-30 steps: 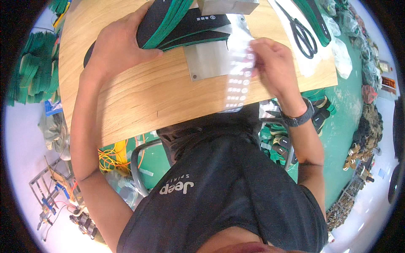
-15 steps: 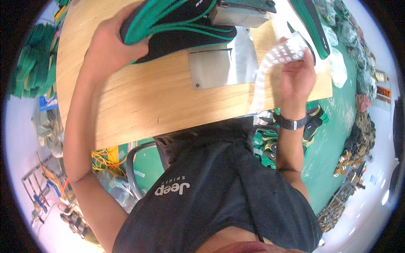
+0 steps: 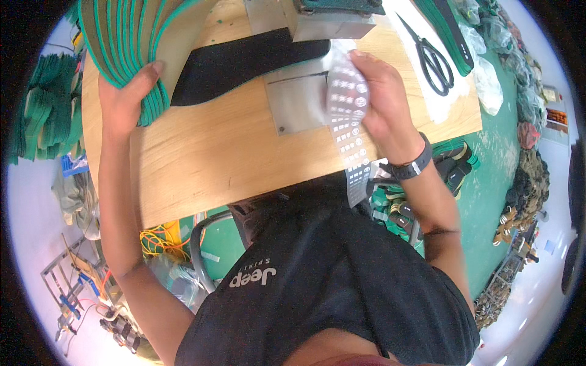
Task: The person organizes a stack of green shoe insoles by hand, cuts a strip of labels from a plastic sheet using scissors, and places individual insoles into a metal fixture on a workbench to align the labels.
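My left hand (image 3: 122,102) is closed round the lower end of a fanned stack of insoles (image 3: 125,46), tan-faced with green edges, at the table's far left. A single black insole (image 3: 244,66) lies flat beside it, its right end close to a metal block (image 3: 334,27). My right hand (image 3: 386,97) pinches a clear strip (image 3: 349,131) with rows of small white printed marks. The strip hangs down past the table's front edge and covers part of a thin metal plate (image 3: 293,110).
Black-handled scissors (image 3: 434,66) rest on white paper (image 3: 444,111) at the right. More green-edged insoles (image 3: 448,36) lie beyond them. Stacked green pieces (image 3: 46,104) stand left of the wooden table (image 3: 195,165). Bagged goods (image 3: 488,88) line the right side.
My left hand has turned and moved the insole stack left, showing tan faces and baring one black insole. My right hand has moved left with the strip, uncovering the scissors.
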### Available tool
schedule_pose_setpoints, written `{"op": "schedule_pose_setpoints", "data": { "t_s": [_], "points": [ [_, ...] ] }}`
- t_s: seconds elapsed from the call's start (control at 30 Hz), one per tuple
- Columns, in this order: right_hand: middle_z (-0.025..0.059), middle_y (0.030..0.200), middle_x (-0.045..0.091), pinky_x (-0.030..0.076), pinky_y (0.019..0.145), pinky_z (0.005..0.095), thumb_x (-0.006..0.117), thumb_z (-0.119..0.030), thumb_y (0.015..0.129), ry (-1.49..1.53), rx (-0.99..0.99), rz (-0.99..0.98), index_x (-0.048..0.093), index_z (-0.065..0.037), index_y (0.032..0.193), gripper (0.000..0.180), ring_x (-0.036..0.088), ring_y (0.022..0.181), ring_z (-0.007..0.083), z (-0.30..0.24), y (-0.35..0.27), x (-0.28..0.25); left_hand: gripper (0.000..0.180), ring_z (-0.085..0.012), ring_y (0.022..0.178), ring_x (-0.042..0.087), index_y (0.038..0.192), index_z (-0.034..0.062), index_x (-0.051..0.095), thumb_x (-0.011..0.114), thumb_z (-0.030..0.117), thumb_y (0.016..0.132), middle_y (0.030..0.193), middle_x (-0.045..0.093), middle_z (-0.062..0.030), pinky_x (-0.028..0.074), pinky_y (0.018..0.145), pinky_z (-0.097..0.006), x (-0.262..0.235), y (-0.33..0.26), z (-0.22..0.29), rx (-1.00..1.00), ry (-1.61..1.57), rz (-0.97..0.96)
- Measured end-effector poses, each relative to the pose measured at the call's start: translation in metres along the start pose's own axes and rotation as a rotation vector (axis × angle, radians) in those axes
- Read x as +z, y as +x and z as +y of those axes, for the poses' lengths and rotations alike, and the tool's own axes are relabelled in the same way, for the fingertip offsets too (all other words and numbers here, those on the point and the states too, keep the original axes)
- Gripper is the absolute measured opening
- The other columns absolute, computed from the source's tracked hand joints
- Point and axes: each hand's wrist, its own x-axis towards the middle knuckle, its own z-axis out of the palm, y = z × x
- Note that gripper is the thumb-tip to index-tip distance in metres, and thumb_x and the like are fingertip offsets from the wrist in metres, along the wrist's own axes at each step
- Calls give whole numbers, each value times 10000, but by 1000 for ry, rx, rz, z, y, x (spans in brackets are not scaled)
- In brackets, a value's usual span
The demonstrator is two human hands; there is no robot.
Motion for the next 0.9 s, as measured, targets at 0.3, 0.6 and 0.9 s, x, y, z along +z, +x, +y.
{"op": "schedule_pose_setpoints", "data": {
  "t_s": [0.3,0.6,0.9],
  "points": [
    [12,527,513,311,358,205,558,-189,884,-655,144,-98,547,-52,646,274,472,412,75,-15,-2,20,179,-91,636,504,818,12,609,694,144,732,712,577,-10,440,599,-268,4,1,9,-69,79,-177],
    [-5,524,490,277,356,207,633,-191,838,-803,259,-146,614,-39,732,187,398,396,63,-13,0,23,188,-90,639,499,832,9,610,695,138,724,712,573,-4,434,597,-263,-1,1,-3,25,143,-134],
    [12,520,503,266,340,209,586,-179,869,-589,231,-68,597,-29,746,194,381,363,68,-16,-6,20,236,-94,642,494,886,0,604,690,114,698,730,580,-12,443,594,-268,0,-2,3,-18,135,-181]
  ]
}}
